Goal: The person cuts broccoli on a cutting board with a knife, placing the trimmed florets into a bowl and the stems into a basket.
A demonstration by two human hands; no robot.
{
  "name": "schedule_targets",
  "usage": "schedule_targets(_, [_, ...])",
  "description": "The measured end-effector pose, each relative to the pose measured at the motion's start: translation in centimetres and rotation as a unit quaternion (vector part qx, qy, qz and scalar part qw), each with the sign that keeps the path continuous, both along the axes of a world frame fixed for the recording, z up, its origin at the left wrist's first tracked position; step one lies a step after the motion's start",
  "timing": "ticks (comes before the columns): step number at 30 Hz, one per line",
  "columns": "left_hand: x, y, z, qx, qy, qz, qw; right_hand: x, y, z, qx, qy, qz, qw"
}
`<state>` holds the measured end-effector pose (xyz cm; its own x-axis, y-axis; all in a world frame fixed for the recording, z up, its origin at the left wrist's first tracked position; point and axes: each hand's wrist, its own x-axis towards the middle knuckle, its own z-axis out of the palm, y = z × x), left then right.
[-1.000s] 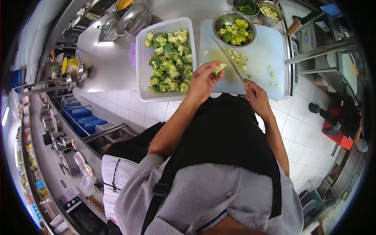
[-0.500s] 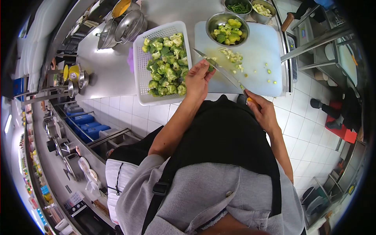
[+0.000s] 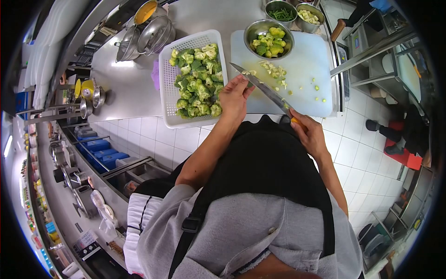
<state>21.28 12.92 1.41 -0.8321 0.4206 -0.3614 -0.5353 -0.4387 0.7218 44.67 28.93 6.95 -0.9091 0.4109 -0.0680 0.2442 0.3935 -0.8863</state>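
My left hand [image 3: 234, 98] is closed around a small broccoli floret, mostly hidden by the fingers, at the near left edge of the white cutting board [image 3: 316, 65]. My right hand [image 3: 307, 134] grips the orange handle of a long knife [image 3: 270, 92]. Its blade points away to the left, with the tip just beyond my left fingers and pale bits on the metal. Cut stem pieces [image 3: 274, 70] lie on the board behind the blade. To the left, a white perforated basket [image 3: 167, 93] holds many broccoli florets [image 3: 200, 83].
A steel bowl of florets [image 3: 251, 29] sits on the board's far side. Beyond are bowls of green beans [image 3: 282, 12] and pale chunks [image 3: 308, 16]. Strainers [image 3: 156, 35] stand at the back left. Another person's legs [image 3: 395, 139] show at right.
The knife blade has shifted slightly lower relative to my left fingers. Both hands keep their holds, and the whole view has shifted a little.
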Motion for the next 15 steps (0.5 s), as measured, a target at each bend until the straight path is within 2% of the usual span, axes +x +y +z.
schedule_targets(3, [0.9,0.2,0.3,-0.032,0.016,-0.002,0.999,-0.3,0.0,-1.1,0.011,-0.019,-0.003,1.0])
schedule_targets(6, [2.0,0.3,0.0,-0.061,0.051,-0.018,0.997,-1.1,-0.2,-2.7,-0.047,0.017,-0.02,0.999])
schedule_targets(9, [2.8,0.2,-0.4,-0.097,0.096,-0.044,0.99,-1.5,-0.1,-2.8,-0.091,-0.056,-0.038,0.994])
schedule_targets(11, [3.1,0.1,-0.6,-0.114,0.121,-0.067,0.984,-1.4,0.0,-3.0,-0.103,-0.064,-0.047,0.992])
schedule_targets(15, [3.2,0.6,-1.1,-0.127,0.179,-0.038,0.975,-0.4,0.2,-3.3,-0.12,-0.036,-0.049,0.991])
